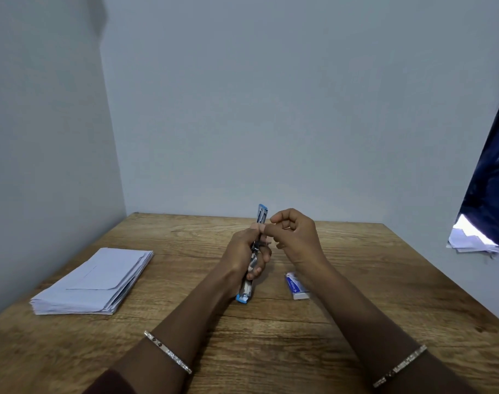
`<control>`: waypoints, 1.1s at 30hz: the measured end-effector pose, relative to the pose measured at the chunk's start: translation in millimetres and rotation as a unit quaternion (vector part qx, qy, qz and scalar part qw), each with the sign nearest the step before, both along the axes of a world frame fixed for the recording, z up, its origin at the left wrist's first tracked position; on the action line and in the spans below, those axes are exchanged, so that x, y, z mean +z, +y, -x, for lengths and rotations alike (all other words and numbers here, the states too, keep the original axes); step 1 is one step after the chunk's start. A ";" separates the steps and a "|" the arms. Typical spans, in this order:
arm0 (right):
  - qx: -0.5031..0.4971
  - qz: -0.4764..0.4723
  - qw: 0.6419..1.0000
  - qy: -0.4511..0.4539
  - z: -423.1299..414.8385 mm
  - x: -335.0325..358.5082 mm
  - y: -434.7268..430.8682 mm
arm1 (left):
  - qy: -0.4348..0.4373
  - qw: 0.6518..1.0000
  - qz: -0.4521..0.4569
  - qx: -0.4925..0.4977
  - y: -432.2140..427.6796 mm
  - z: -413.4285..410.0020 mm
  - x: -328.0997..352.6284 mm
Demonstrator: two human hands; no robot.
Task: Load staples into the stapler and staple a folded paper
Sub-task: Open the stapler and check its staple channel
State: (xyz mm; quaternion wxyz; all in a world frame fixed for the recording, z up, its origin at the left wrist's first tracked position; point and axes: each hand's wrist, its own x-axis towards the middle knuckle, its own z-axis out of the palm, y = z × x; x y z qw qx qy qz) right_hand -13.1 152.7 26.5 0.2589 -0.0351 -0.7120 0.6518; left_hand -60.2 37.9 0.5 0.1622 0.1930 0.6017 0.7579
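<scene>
My left hand (244, 253) grips a blue and silver stapler (262, 215), swung open lengthwise, its top end pointing up and its lower end (244, 295) near the table. My right hand (295, 237) is curled beside the stapler's upper part, thumb and forefinger pinched together right at the open channel; whether a strip of staples sits between them is too small to tell. A small white and blue staple box (296, 286) lies on the table under my right wrist. A stack of folded white papers (95, 282) lies at the left.
The wooden table (384, 294) meets a pale wall at its far edge and another wall on the left. At the far right hangs a dark blue curtain (490, 172), with loose white papers (470, 240) beneath it.
</scene>
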 end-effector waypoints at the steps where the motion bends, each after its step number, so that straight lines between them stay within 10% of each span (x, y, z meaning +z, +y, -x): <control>1: 0.020 0.028 0.999 -0.018 0.0 1.8 1.8 | 0.026 1.000 0.002 0.000 0.4 0.0 -0.5; 18: 0.039 0.034 0.998 -0.047 2.9 -0.6 12.1 | 0.025 1.000 -0.009 0.005 -0.6 0.9 0.6; 33: -0.009 -0.382 0.923 0.039 -3.3 10.3 8.5 | 0.054 0.998 0.016 0.024 -10.5 -2.2 12.4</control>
